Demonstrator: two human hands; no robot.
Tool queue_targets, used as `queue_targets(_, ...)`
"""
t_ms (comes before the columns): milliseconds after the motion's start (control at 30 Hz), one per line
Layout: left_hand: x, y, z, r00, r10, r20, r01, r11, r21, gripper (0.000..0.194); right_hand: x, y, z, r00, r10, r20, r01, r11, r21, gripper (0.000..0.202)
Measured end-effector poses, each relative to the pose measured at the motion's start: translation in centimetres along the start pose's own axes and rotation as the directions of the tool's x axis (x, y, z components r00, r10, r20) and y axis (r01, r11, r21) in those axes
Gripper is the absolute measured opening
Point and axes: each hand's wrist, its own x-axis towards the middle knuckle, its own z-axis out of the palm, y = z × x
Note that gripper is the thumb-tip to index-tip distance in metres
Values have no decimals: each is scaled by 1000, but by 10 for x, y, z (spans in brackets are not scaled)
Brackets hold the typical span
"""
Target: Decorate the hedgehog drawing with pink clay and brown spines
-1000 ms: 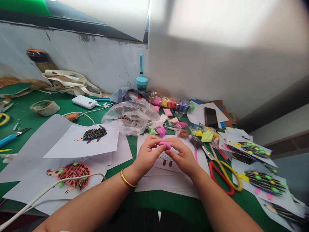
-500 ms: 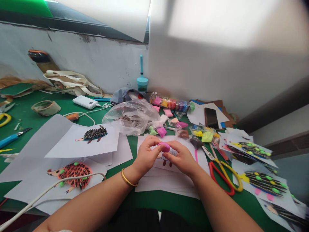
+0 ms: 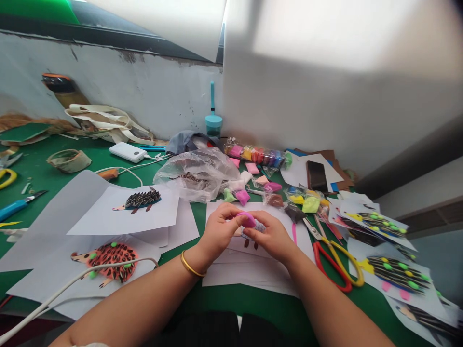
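Observation:
A lump of pinkish-purple modelling clay (image 3: 248, 220) is pinched between my two hands. My left hand (image 3: 224, 229), with a gold bangle at the wrist, grips it from the left with thumb and fingers. From the other side my right hand (image 3: 269, 233) holds it too. Directly beneath lies a white paper sheet (image 3: 224, 274) on a small stack, bearing a partly covered hedgehog figure (image 3: 251, 244) with a pale dotted body and brown legs. A thin pink strip (image 3: 294, 233) rests on the paper to the right.
Red-and-yellow-handled scissors (image 3: 334, 262) lie right of the paper. Beyond my hands are wrapped clay packets (image 3: 242, 196) and a clear plastic bag (image 3: 198, 173) with seeds. Finished hedgehog pictures (image 3: 115, 260) lie left, more pictures (image 3: 394, 270) right. A white cable (image 3: 72, 286) crosses the left side.
The clay between my fingers has changed shape slightly, looking flatter and taller now. Both hands stay in nearly the same place over the paper.

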Motion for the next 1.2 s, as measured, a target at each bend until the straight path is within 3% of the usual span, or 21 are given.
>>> queue_targets(167,0,-3,2,999,22,26,-21,999,-32,40,2,2,-1,1000,20,-2,-20,1000,-20,23)
queue_targets(267,1,-2,0,995,86,45,-88,994,65,21,2,-2,-1,998,33,58,-30,998,-56,26)
queue_targets(333,1,-1,-1,998,58,21,-60,994,92,16,1,-4,0,994,71,79,-69,997,-22,26)
queue_targets(433,1,-1,-1,999,-30,-27,30,1000,0,22,1,-4,1,989,109,99,-118,988,95,20)
queue_targets(533,1,-3,0,998,-60,-14,58,992,-109,24,1,-1,1,997,66,47,-71,991,115,23)
queue_targets(667,2,-5,-1,996,75,53,-75,997,0,40,2,-1,-1,999,47,-2,-47,998,40,24)
queue_targets(767,3,-3,-2,981,169,90,-180,974,134,22,1,-3,-1,999,35,25,-33,998,-48,22)
queue_targets(867,3,-1,-2,993,111,31,-114,981,157,18,0,-4,2,999,22,27,-21,999,-45,19)
queue_targets(1000,1,-2,0,1000,3,8,-3,1000,29,26,1,-3,2,999,9,33,-10,999,44,23)
queue_targets(1100,1,-4,0,999,8,46,-7,1000,-19,31,1,-3,1,1000,18,20,-19,1000,25,27)
queue_targets(1200,2,-5,-1,995,67,76,-70,997,38,30,1,-5,1,998,34,46,-32,999,-39,25)
